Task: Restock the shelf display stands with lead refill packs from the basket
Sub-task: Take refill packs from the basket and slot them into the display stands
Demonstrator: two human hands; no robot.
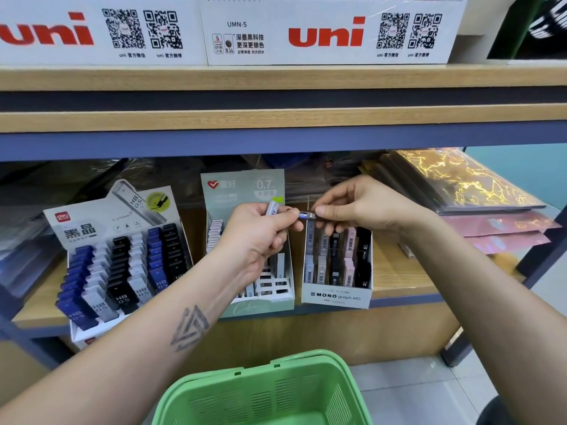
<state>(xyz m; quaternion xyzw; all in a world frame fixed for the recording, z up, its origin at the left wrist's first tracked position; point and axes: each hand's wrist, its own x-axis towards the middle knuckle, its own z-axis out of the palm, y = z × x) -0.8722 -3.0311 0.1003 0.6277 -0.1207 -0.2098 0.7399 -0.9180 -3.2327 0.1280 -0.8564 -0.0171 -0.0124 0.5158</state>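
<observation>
My left hand [260, 237] grips a grey lead refill pack [272, 207] that sticks up from its fist, and its fingertips also touch one end of a dark blue-labelled pack [306, 215]. My right hand [359, 207] pinches the other end of that dark pack. Both hands hover over the gap between the pale green 0.7 display stand [245, 191] and the white MONO graph display stand [337, 297]. The green basket [352, 391] sits low in front of me; no packs show in the part I can see.
A Deli HB 0.5 stand [122, 271] full of blue, white and black packs stands at the left. White uni boxes [325, 35] sit on the upper shelf. Gold-patterned sheets [460, 182] and pink ones lie stacked at the right of the wooden shelf [399, 280].
</observation>
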